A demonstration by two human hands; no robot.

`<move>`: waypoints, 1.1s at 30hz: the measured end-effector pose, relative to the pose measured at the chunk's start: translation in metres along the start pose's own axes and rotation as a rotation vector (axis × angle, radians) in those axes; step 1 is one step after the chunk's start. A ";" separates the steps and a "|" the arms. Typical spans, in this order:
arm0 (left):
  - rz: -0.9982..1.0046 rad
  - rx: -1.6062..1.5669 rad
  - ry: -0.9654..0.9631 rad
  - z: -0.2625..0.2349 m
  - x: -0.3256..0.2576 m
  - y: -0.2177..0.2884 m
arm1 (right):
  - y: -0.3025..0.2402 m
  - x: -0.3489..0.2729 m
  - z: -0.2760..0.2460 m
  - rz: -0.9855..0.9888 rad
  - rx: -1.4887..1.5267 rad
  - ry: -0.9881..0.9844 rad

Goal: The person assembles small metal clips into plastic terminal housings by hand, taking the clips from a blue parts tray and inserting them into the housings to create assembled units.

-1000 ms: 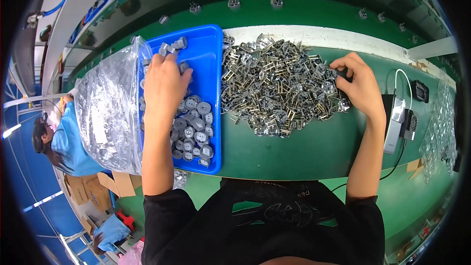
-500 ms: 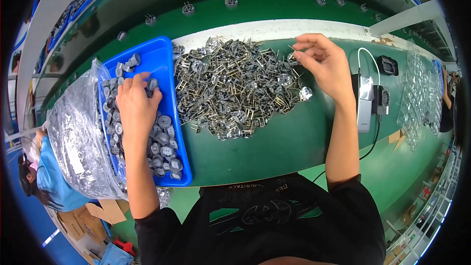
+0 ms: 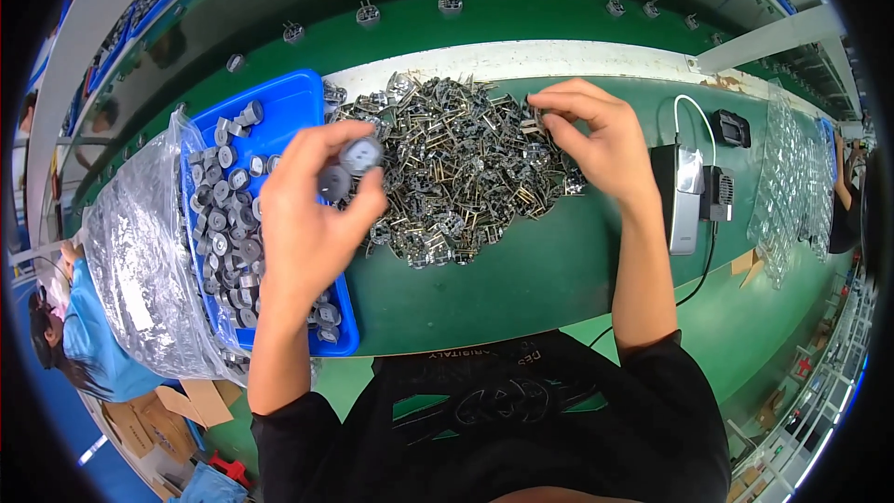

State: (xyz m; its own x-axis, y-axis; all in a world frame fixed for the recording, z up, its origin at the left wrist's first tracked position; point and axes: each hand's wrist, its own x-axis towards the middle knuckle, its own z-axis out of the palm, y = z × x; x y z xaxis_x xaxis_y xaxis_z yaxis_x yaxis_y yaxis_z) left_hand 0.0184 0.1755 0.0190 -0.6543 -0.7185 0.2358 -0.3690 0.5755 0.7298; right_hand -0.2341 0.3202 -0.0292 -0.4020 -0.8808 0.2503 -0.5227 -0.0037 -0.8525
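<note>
My left hand (image 3: pixel 307 233) is closed on a round grey plastic housing (image 3: pixel 361 156), held between thumb and fingers above the right edge of the blue tray (image 3: pixel 350 321). A second grey housing (image 3: pixel 333 183) sits inside the same grip. More of these grey housings (image 3: pixel 223 224) lie loose in the tray. At the right edge of a heap of metal-pronged parts (image 3: pixel 447 168), my right hand (image 3: pixel 601 144) is pinched on a small pronged part (image 3: pixel 533 118), partly hidden by the fingertips.
Behind the heap runs a green conveyor belt (image 3: pixel 503 14) carrying spaced pronged units. Right of my arm lie a silver device (image 3: pixel 687 196) with cables and a black holder (image 3: pixel 732 128). A clear plastic bag (image 3: pixel 140 233) flanks the tray; a co-worker in blue (image 3: pixel 112 335) is beyond.
My left hand has lifted out of the tray and moved right with grey housings in its grip. The right hand has shifted slightly left and lower at the heap.
</note>
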 end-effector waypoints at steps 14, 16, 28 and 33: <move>0.093 -0.418 -0.383 0.017 -0.009 0.012 | -0.037 -0.006 0.059 -0.618 -0.283 0.227; 0.050 -0.412 -0.408 0.017 -0.010 0.010 | -0.038 -0.007 0.061 -0.614 -0.314 0.208; -0.113 -0.317 -0.300 0.020 -0.010 0.009 | -0.048 -0.012 0.052 -0.296 0.157 0.128; -0.239 -0.484 -0.321 0.028 -0.015 0.008 | -0.055 -0.015 0.056 -0.200 0.178 -0.033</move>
State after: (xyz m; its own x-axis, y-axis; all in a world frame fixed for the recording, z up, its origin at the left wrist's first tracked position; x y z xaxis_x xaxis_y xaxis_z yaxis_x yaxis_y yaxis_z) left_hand 0.0068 0.2020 0.0038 -0.7839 -0.6093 -0.1198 -0.2384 0.1172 0.9641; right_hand -0.1575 0.3072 -0.0120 -0.2783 -0.8690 0.4091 -0.4475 -0.2596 -0.8558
